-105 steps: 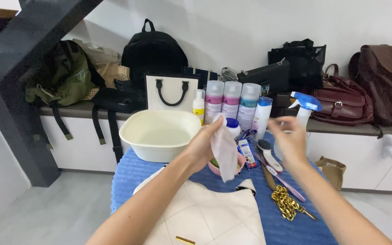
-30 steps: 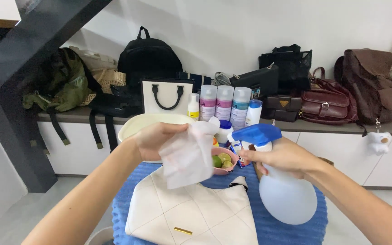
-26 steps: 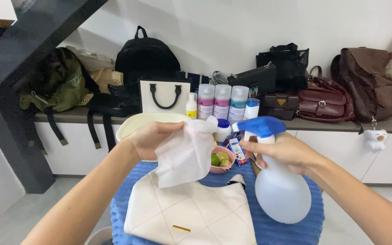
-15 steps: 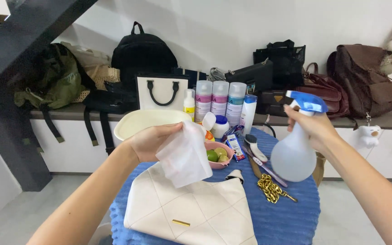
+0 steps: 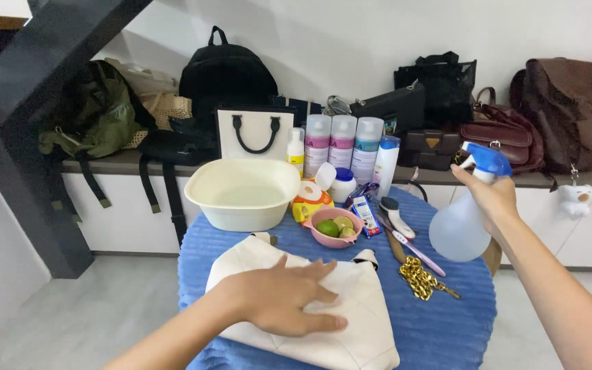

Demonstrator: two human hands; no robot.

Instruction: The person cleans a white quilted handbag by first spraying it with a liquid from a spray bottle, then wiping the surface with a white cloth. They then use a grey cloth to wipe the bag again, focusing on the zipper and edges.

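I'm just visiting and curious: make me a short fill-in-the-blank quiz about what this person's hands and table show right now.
1. The right hand holds a spray bottle with a ____ trigger head.
2. The left hand presses a white cloth flat on a cream ____.
3. The pink bowl holds green ____.
4. Right of the bag, a ____ -coloured chain lies on the blue table cover.

Missing words: blue; bag; limes; gold
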